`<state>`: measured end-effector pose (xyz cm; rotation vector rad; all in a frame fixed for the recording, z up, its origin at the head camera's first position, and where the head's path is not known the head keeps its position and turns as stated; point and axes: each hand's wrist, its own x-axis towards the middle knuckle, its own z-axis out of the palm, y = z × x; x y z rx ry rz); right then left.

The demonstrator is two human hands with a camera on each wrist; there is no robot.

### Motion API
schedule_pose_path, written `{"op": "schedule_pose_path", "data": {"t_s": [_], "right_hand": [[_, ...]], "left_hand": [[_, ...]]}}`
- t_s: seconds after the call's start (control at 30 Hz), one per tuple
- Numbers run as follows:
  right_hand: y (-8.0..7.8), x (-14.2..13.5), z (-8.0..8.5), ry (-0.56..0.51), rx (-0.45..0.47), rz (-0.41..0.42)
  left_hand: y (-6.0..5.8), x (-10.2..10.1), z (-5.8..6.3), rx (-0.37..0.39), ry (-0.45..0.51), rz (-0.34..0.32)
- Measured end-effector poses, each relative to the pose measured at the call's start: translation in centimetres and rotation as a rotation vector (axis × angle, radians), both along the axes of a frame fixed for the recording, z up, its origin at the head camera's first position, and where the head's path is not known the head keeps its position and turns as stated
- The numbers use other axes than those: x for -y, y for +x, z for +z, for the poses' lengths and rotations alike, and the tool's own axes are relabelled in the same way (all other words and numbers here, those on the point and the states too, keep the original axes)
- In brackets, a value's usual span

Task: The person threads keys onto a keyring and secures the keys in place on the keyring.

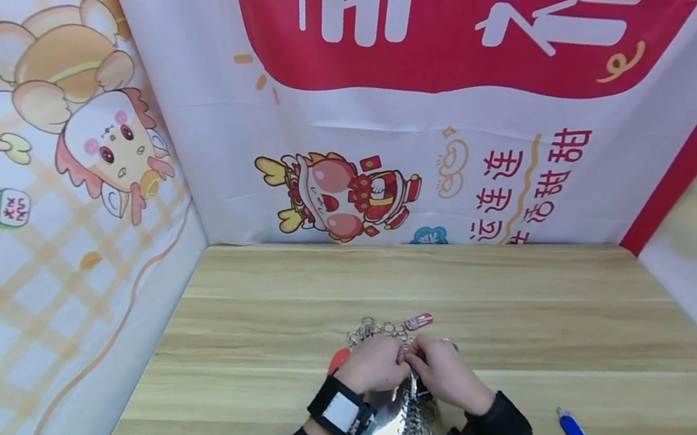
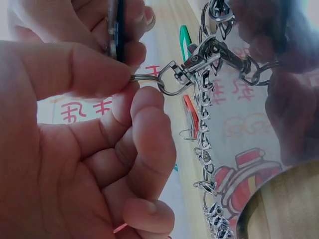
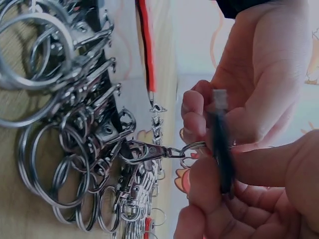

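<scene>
My left hand (image 1: 374, 364) pinches a split key ring (image 2: 144, 77) between thumb and forefinger. This ring is linked to a swivel snap clasp (image 2: 199, 62) that is hooked at the rim of a shiny metal plate (image 1: 384, 432). My right hand (image 1: 445, 378) faces it, pinching a thin dark flat piece (image 3: 223, 154) that shows edge-on, right beside the ring. More swivel clasps with key rings (image 3: 60, 164) hang in a row along the plate's rim. Both hands meet above the plate, hiding part of it in the head view.
A small red tag (image 1: 419, 321) lies on the wooden table (image 1: 256, 320) beyond the hands. Something red and round (image 1: 339, 360) shows left of the plate. A blue pen-like tool (image 1: 574, 429) lies at the front right. Printed cloths (image 1: 214, 117) stand around the table.
</scene>
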<state>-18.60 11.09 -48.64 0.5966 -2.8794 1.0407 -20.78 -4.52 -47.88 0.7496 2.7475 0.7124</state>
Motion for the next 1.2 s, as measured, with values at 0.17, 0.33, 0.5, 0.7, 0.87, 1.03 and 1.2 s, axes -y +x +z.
{"op": "schedule_pose_path", "data": {"t_s": [0.17, 0.33, 0.5, 0.7, 0.87, 1.03, 1.2], "right_hand": [[-0.1, -0.4, 0.6, 0.020, -0.017, 0.072], [-0.3, -0.7, 0.8, 0.016, -0.004, 0.073], [-0.4, -0.8, 0.9, -0.006, 0.008, 0.031], [-0.5, -1.2, 0.9, -0.007, 0.004, 0.040], [-0.3, -1.4, 1.1, 0.000, 0.016, 0.085], [-0.2, -1.4, 1.1, 0.014, 0.004, 0.096], [-0.3, -1.5, 1.0, 0.010, -0.007, 0.073]], "left_hand": [[0.2, -0.1, 0.3, 0.052, 0.027, 0.023], [0.2, -0.2, 0.2, 0.053, 0.053, 0.025], [0.1, -0.3, 0.2, 0.040, 0.074, -0.006], [0.1, -0.4, 0.2, 0.086, 0.102, -0.010], [0.3, -0.6, 0.2, 0.100, 0.086, -0.002], [0.3, -0.6, 0.1, 0.087, 0.087, 0.009], [0.4, -0.7, 0.3, 0.090, 0.088, -0.010]]}}
